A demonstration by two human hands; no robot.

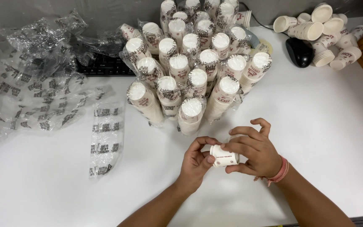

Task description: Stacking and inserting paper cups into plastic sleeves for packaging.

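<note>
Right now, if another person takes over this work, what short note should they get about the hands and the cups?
Left hand: fingers pinch the rim end of a small stack of paper cups.
Right hand: wraps the other end of the same stack, above the white table.
Wrapped cup stacks stand bunched behind the hands.
Done: empty plastic wrappers lie at left; loose cups are piled at the back right, by the mouse.
Left: many stacks are still wrapped.

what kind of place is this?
Likely an office desk used for packing or sorting work. A black keyboard and mouse sit on the white table, beside wrapped stacks of paper cups and empty plastic sleeves. Both hands hold a small cup stack.
</note>
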